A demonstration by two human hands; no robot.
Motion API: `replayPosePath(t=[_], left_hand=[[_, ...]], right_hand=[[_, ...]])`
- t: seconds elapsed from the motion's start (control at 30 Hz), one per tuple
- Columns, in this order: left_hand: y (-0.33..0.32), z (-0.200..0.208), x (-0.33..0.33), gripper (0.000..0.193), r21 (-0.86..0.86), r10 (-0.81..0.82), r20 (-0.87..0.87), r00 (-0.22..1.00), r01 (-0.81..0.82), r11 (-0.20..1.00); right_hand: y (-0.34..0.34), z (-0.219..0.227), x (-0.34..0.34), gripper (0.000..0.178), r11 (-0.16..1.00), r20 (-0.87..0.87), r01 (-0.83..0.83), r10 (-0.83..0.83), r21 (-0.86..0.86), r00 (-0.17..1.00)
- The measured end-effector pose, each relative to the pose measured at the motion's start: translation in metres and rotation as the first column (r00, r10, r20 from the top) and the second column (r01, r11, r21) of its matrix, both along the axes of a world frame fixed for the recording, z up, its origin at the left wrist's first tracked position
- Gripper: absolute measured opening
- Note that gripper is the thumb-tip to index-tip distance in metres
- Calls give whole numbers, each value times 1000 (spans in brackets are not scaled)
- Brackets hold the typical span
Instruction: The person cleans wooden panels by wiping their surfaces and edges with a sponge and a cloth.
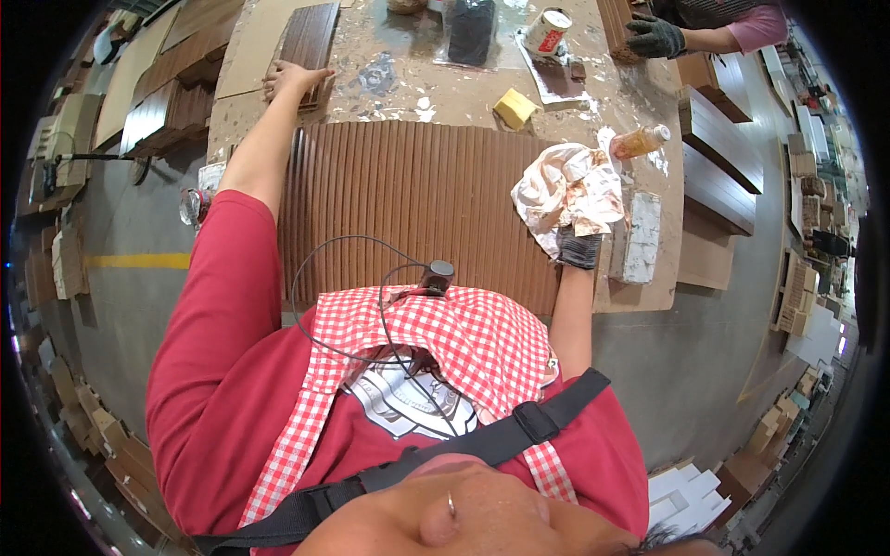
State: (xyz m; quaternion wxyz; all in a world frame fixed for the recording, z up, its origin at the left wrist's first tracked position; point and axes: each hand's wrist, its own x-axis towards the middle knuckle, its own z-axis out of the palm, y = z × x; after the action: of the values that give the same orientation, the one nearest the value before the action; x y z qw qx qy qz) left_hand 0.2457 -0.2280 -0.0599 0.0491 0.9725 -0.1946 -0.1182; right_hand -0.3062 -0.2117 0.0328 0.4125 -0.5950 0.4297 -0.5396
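A wide row of thin brown strips [408, 208] lies side by side on the worktable in front of me. At the far left, my bare left hand [295, 82] spans the near end of a dark brown board [311, 37], thumb at its right edge and fingers at its left. My right hand [578, 250], in a dark striped glove, is at the right end of the row. It holds a white cloth with brown stains [565, 185], which hides the fingertips. Just beyond the cloth, a clear bottle with amber liquid [640, 142] lies tilted on the table.
A yellow sponge [514, 108], a white cup [548, 32] on a stained tray and a dark packet [471, 32] sit further back. A pale block [638, 237] is at right. Across the table, another person's gloved hand [656, 37] touches brown boards. Board stacks [718, 139] flank the table.
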Motion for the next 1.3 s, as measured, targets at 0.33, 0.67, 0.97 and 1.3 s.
replayPosePath(t=[0.33,0.67,0.97,1.3], left_hand=[[8,11,-9,126,3,49,17,999,-49,999],[12,16,-13,120,11,-15,22,1000,14,1000],[2,-2,6,124,48,-56,73,996,52,997],[131,59,-116,63,-450,-469,122,875,470,760]], right_hand=[[4,0,-6,35,1000,-19,25,-25,-3,1000],[3,-1,-6,35,999,-19,16,-17,-51,1000],[13,-3,11,62,990,-988,-113,-63,-79,140],[-4,-22,-3,45,961,-911,-172,-138,-219,389]])
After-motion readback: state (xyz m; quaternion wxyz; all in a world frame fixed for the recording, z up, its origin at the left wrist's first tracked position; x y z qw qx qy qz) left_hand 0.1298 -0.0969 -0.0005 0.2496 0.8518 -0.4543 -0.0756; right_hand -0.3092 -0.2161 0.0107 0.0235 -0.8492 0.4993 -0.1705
